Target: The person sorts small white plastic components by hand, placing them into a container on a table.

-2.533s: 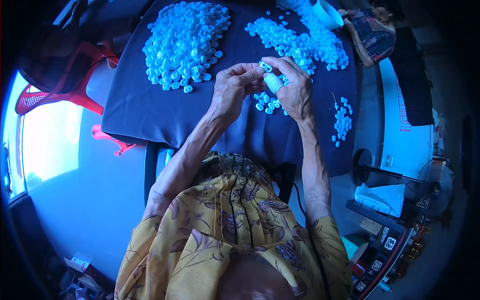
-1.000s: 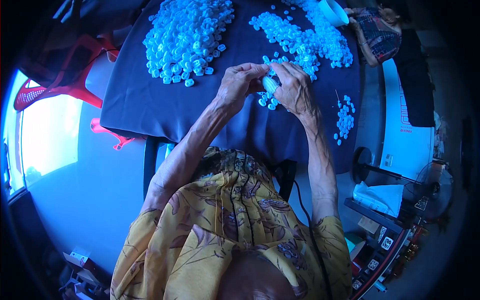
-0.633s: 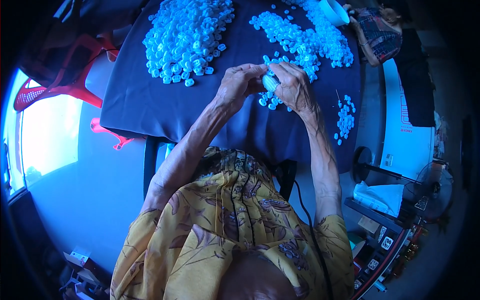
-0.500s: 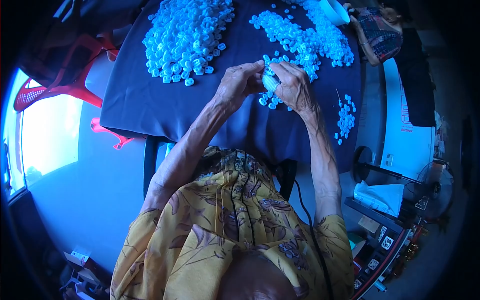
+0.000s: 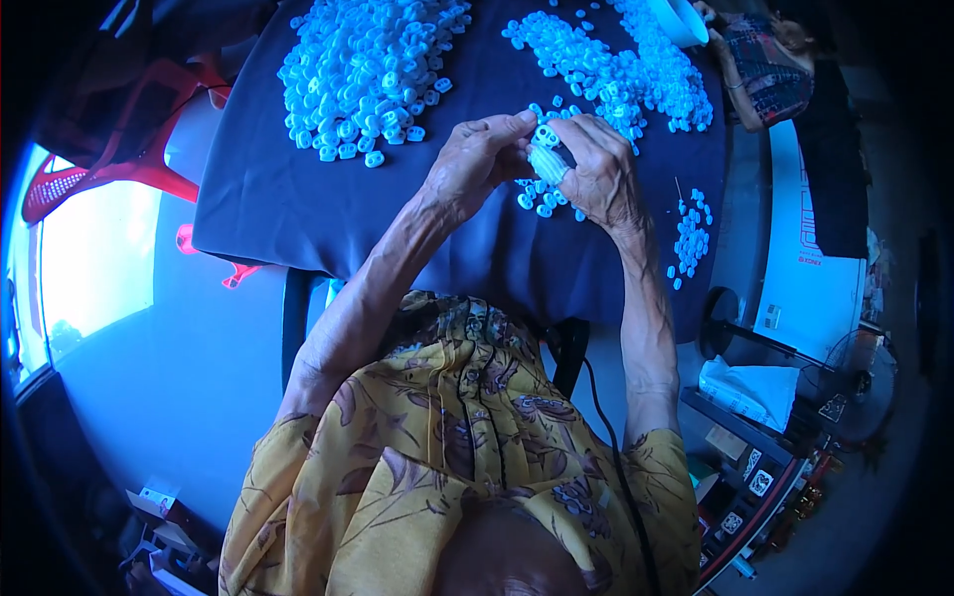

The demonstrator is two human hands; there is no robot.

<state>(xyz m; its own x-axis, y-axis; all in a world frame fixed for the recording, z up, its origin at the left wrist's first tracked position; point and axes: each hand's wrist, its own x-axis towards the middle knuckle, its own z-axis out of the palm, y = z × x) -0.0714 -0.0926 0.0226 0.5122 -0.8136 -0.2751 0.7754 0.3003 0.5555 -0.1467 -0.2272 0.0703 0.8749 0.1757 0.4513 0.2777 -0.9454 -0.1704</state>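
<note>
Above the near part of the dark-clothed table [image 5: 298, 223], my two hands are close together. My left hand [image 5: 475, 164] is closed, thumb and fingers drawn together; whatever is in them is hidden. My right hand [image 5: 601, 171] is bent round a small white two-holed piece [image 5: 546, 137], which faces up between the hands. A white ribbed thing [image 5: 548, 165] shows just under it at the right fingers; whether it is held or wrapped on a finger I cannot tell. Several loose white two-holed pieces [image 5: 545, 211] lie on the cloth beneath the hands.
A large heap of white pieces [image 5: 363, 74] is at the far left, another heap [image 5: 606, 79] at the far right. A small group [image 5: 691, 238] lies near the right edge with a thin needle-like stick. Across the table a person [image 5: 765, 70] is beside a white bowl [image 5: 681, 22].
The two-holed piece between my hands shows more plainly now. My right hand has shifted slightly to the right, and the view has tilted a little. The small table groups look the same.
</note>
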